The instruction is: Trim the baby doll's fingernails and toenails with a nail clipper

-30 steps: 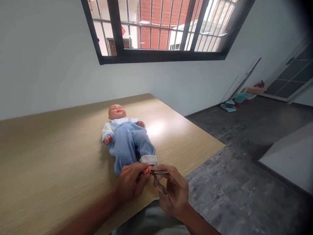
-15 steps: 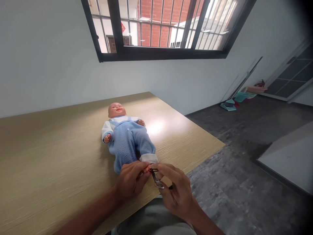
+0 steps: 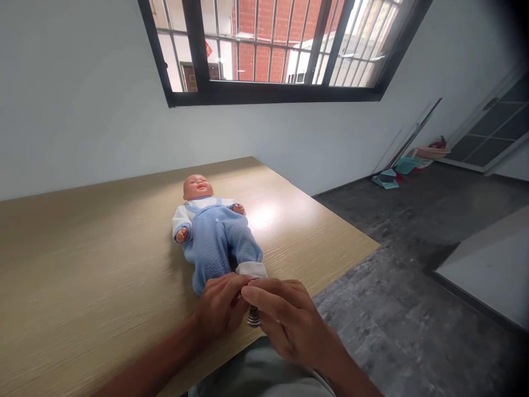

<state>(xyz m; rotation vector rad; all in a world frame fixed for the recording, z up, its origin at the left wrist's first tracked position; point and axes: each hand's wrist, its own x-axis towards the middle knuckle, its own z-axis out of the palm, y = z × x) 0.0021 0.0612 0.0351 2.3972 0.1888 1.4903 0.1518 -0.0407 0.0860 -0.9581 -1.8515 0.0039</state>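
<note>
A baby doll (image 3: 210,237) in blue fleece overalls and a white top lies on its back, its head away from me. My left hand (image 3: 221,303) is closed around the doll's foot, just below the white trouser cuff (image 3: 252,269). Against it, my right hand (image 3: 285,314) has its fingers bent together over the toes. The ridged silver end of a nail clipper (image 3: 253,317) shows below the right fingers. The clipper's jaws and the foot itself are hidden behind my fingers.
The doll lies on a light wooden table (image 3: 103,248) whose right edge slants past my right hand. Beyond are a barred window (image 3: 268,55), a dustpan (image 3: 385,179) and basins (image 3: 430,153) on the grey floor. My lap (image 3: 260,369) is under the near edge.
My right fingers have moved left and now cover the toes. The nail clipper has swung from a slant to nearly upright, and most of it is now hidden. The left hand and doll stay put.
</note>
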